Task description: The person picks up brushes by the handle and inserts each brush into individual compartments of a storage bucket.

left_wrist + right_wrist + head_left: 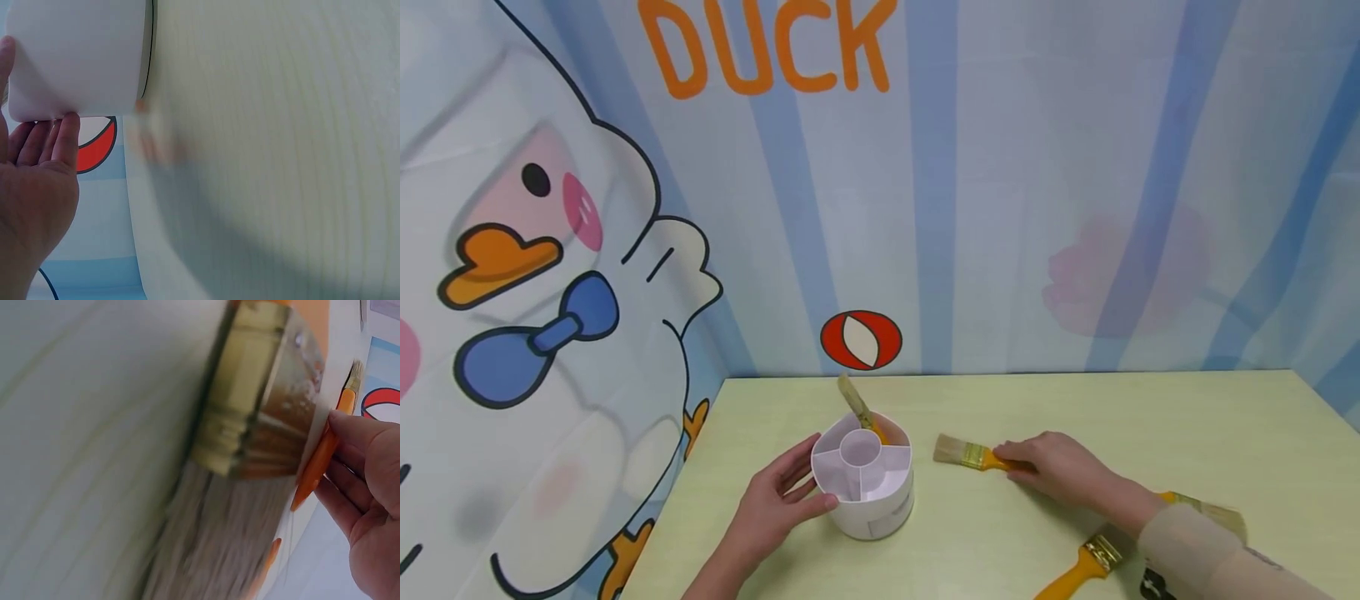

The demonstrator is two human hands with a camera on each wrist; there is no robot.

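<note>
My left hand grips the side of a white, round organizer, thumb at the front and fingers round the left. Divided compartments surround a round centre cup in its top. A paintbrush stands tilted in a rear compartment, bristles up. In the left wrist view, fingertips and thumb of the left hand touch the organizer's wall. To the right, my right hand pinches the orange handle of another paintbrush, low over the table, bristles toward the organizer. The right wrist view shows that orange handle between thumb and fingers.
Near the right forearm lie two more orange-handled paintbrushes, one in front and one partly behind the sleeve. A large paintbrush looms close in the right wrist view. A printed duck curtain hangs behind the pale table.
</note>
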